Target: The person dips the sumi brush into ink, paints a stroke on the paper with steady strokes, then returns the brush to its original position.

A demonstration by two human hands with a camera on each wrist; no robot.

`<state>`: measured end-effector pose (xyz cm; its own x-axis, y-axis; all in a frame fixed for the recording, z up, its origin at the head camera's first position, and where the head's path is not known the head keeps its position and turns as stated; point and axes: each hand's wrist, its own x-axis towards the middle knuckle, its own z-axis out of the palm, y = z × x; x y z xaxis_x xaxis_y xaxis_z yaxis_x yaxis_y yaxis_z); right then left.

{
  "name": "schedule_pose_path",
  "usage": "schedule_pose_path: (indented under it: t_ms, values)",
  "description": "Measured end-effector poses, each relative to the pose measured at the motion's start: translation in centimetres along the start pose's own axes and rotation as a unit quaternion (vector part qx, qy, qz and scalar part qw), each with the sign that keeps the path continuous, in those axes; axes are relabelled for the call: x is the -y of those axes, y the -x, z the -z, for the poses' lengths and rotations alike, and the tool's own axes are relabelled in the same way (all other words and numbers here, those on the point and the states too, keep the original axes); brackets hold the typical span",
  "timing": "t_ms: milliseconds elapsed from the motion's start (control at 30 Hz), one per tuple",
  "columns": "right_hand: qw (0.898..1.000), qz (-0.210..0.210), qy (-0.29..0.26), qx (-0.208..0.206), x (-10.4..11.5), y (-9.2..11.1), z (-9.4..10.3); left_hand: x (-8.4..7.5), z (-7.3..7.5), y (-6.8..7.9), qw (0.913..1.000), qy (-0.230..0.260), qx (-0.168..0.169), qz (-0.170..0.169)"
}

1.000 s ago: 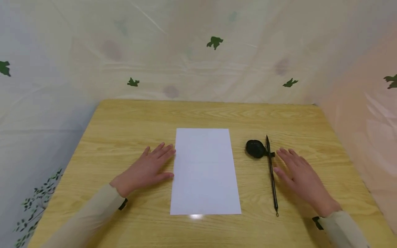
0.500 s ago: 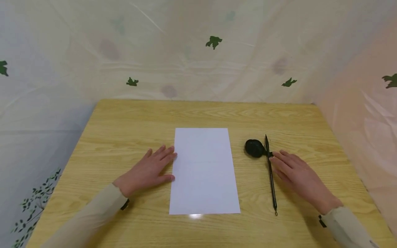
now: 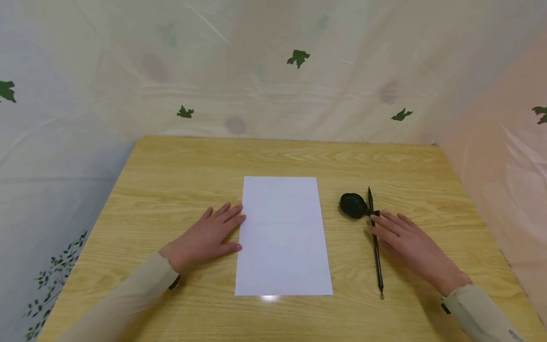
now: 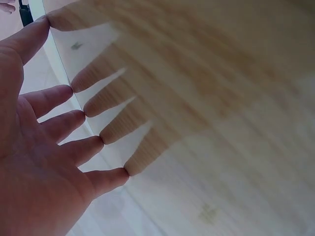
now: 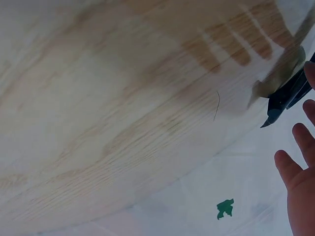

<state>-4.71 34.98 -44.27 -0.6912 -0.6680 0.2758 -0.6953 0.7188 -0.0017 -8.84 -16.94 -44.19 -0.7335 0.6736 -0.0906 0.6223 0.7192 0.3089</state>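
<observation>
A blank white sheet of paper [image 3: 282, 237] lies mid-table in the head view. My left hand [image 3: 205, 237] rests flat at its left edge, fingers spread and fingertips on the paper's border. To the right, a black writing brush [image 3: 377, 261], tip away from me and a hanging loop at the near end, leans across the short handle of a round black dish [image 3: 353, 205]. My right hand [image 3: 410, 244] reaches over the brush's middle, its foremost fingertips across the shaft. In the right wrist view the visible fingers [image 5: 302, 142] are fairly straight; the thumb is hidden there.
The wood-grain table [image 3: 192, 166] meets a pale cloth backdrop [image 3: 239, 71] printed with green birds at the back, with cloth at both sides too. The tabletop is glossy and mirrors the left hand's fingers in the left wrist view.
My right hand has moved left, from beside the brush to over its shaft. My left fingertips have slid slightly further onto the paper's edge. Brush, dish and paper look unmoved.
</observation>
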Motion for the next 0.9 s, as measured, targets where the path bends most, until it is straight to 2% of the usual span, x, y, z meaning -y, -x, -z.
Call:
schedule_pose_path:
  t_ms: [167,433,900]
  values:
    - [0.999,0.014,0.000,0.030,0.15,-0.05,0.02,0.00,-0.04,0.06,1.0000,-0.002,0.000,0.001]
    - [0.998,0.028,0.004,0.051,0.51,-0.05,-0.10,0.01,-0.06,0.05,1.0000,-0.003,0.000,0.001]
    - [0.998,0.040,0.001,0.051,0.76,-0.14,-0.12,-0.16,0.00,-0.01,1.0000,0.002,0.006,0.006]
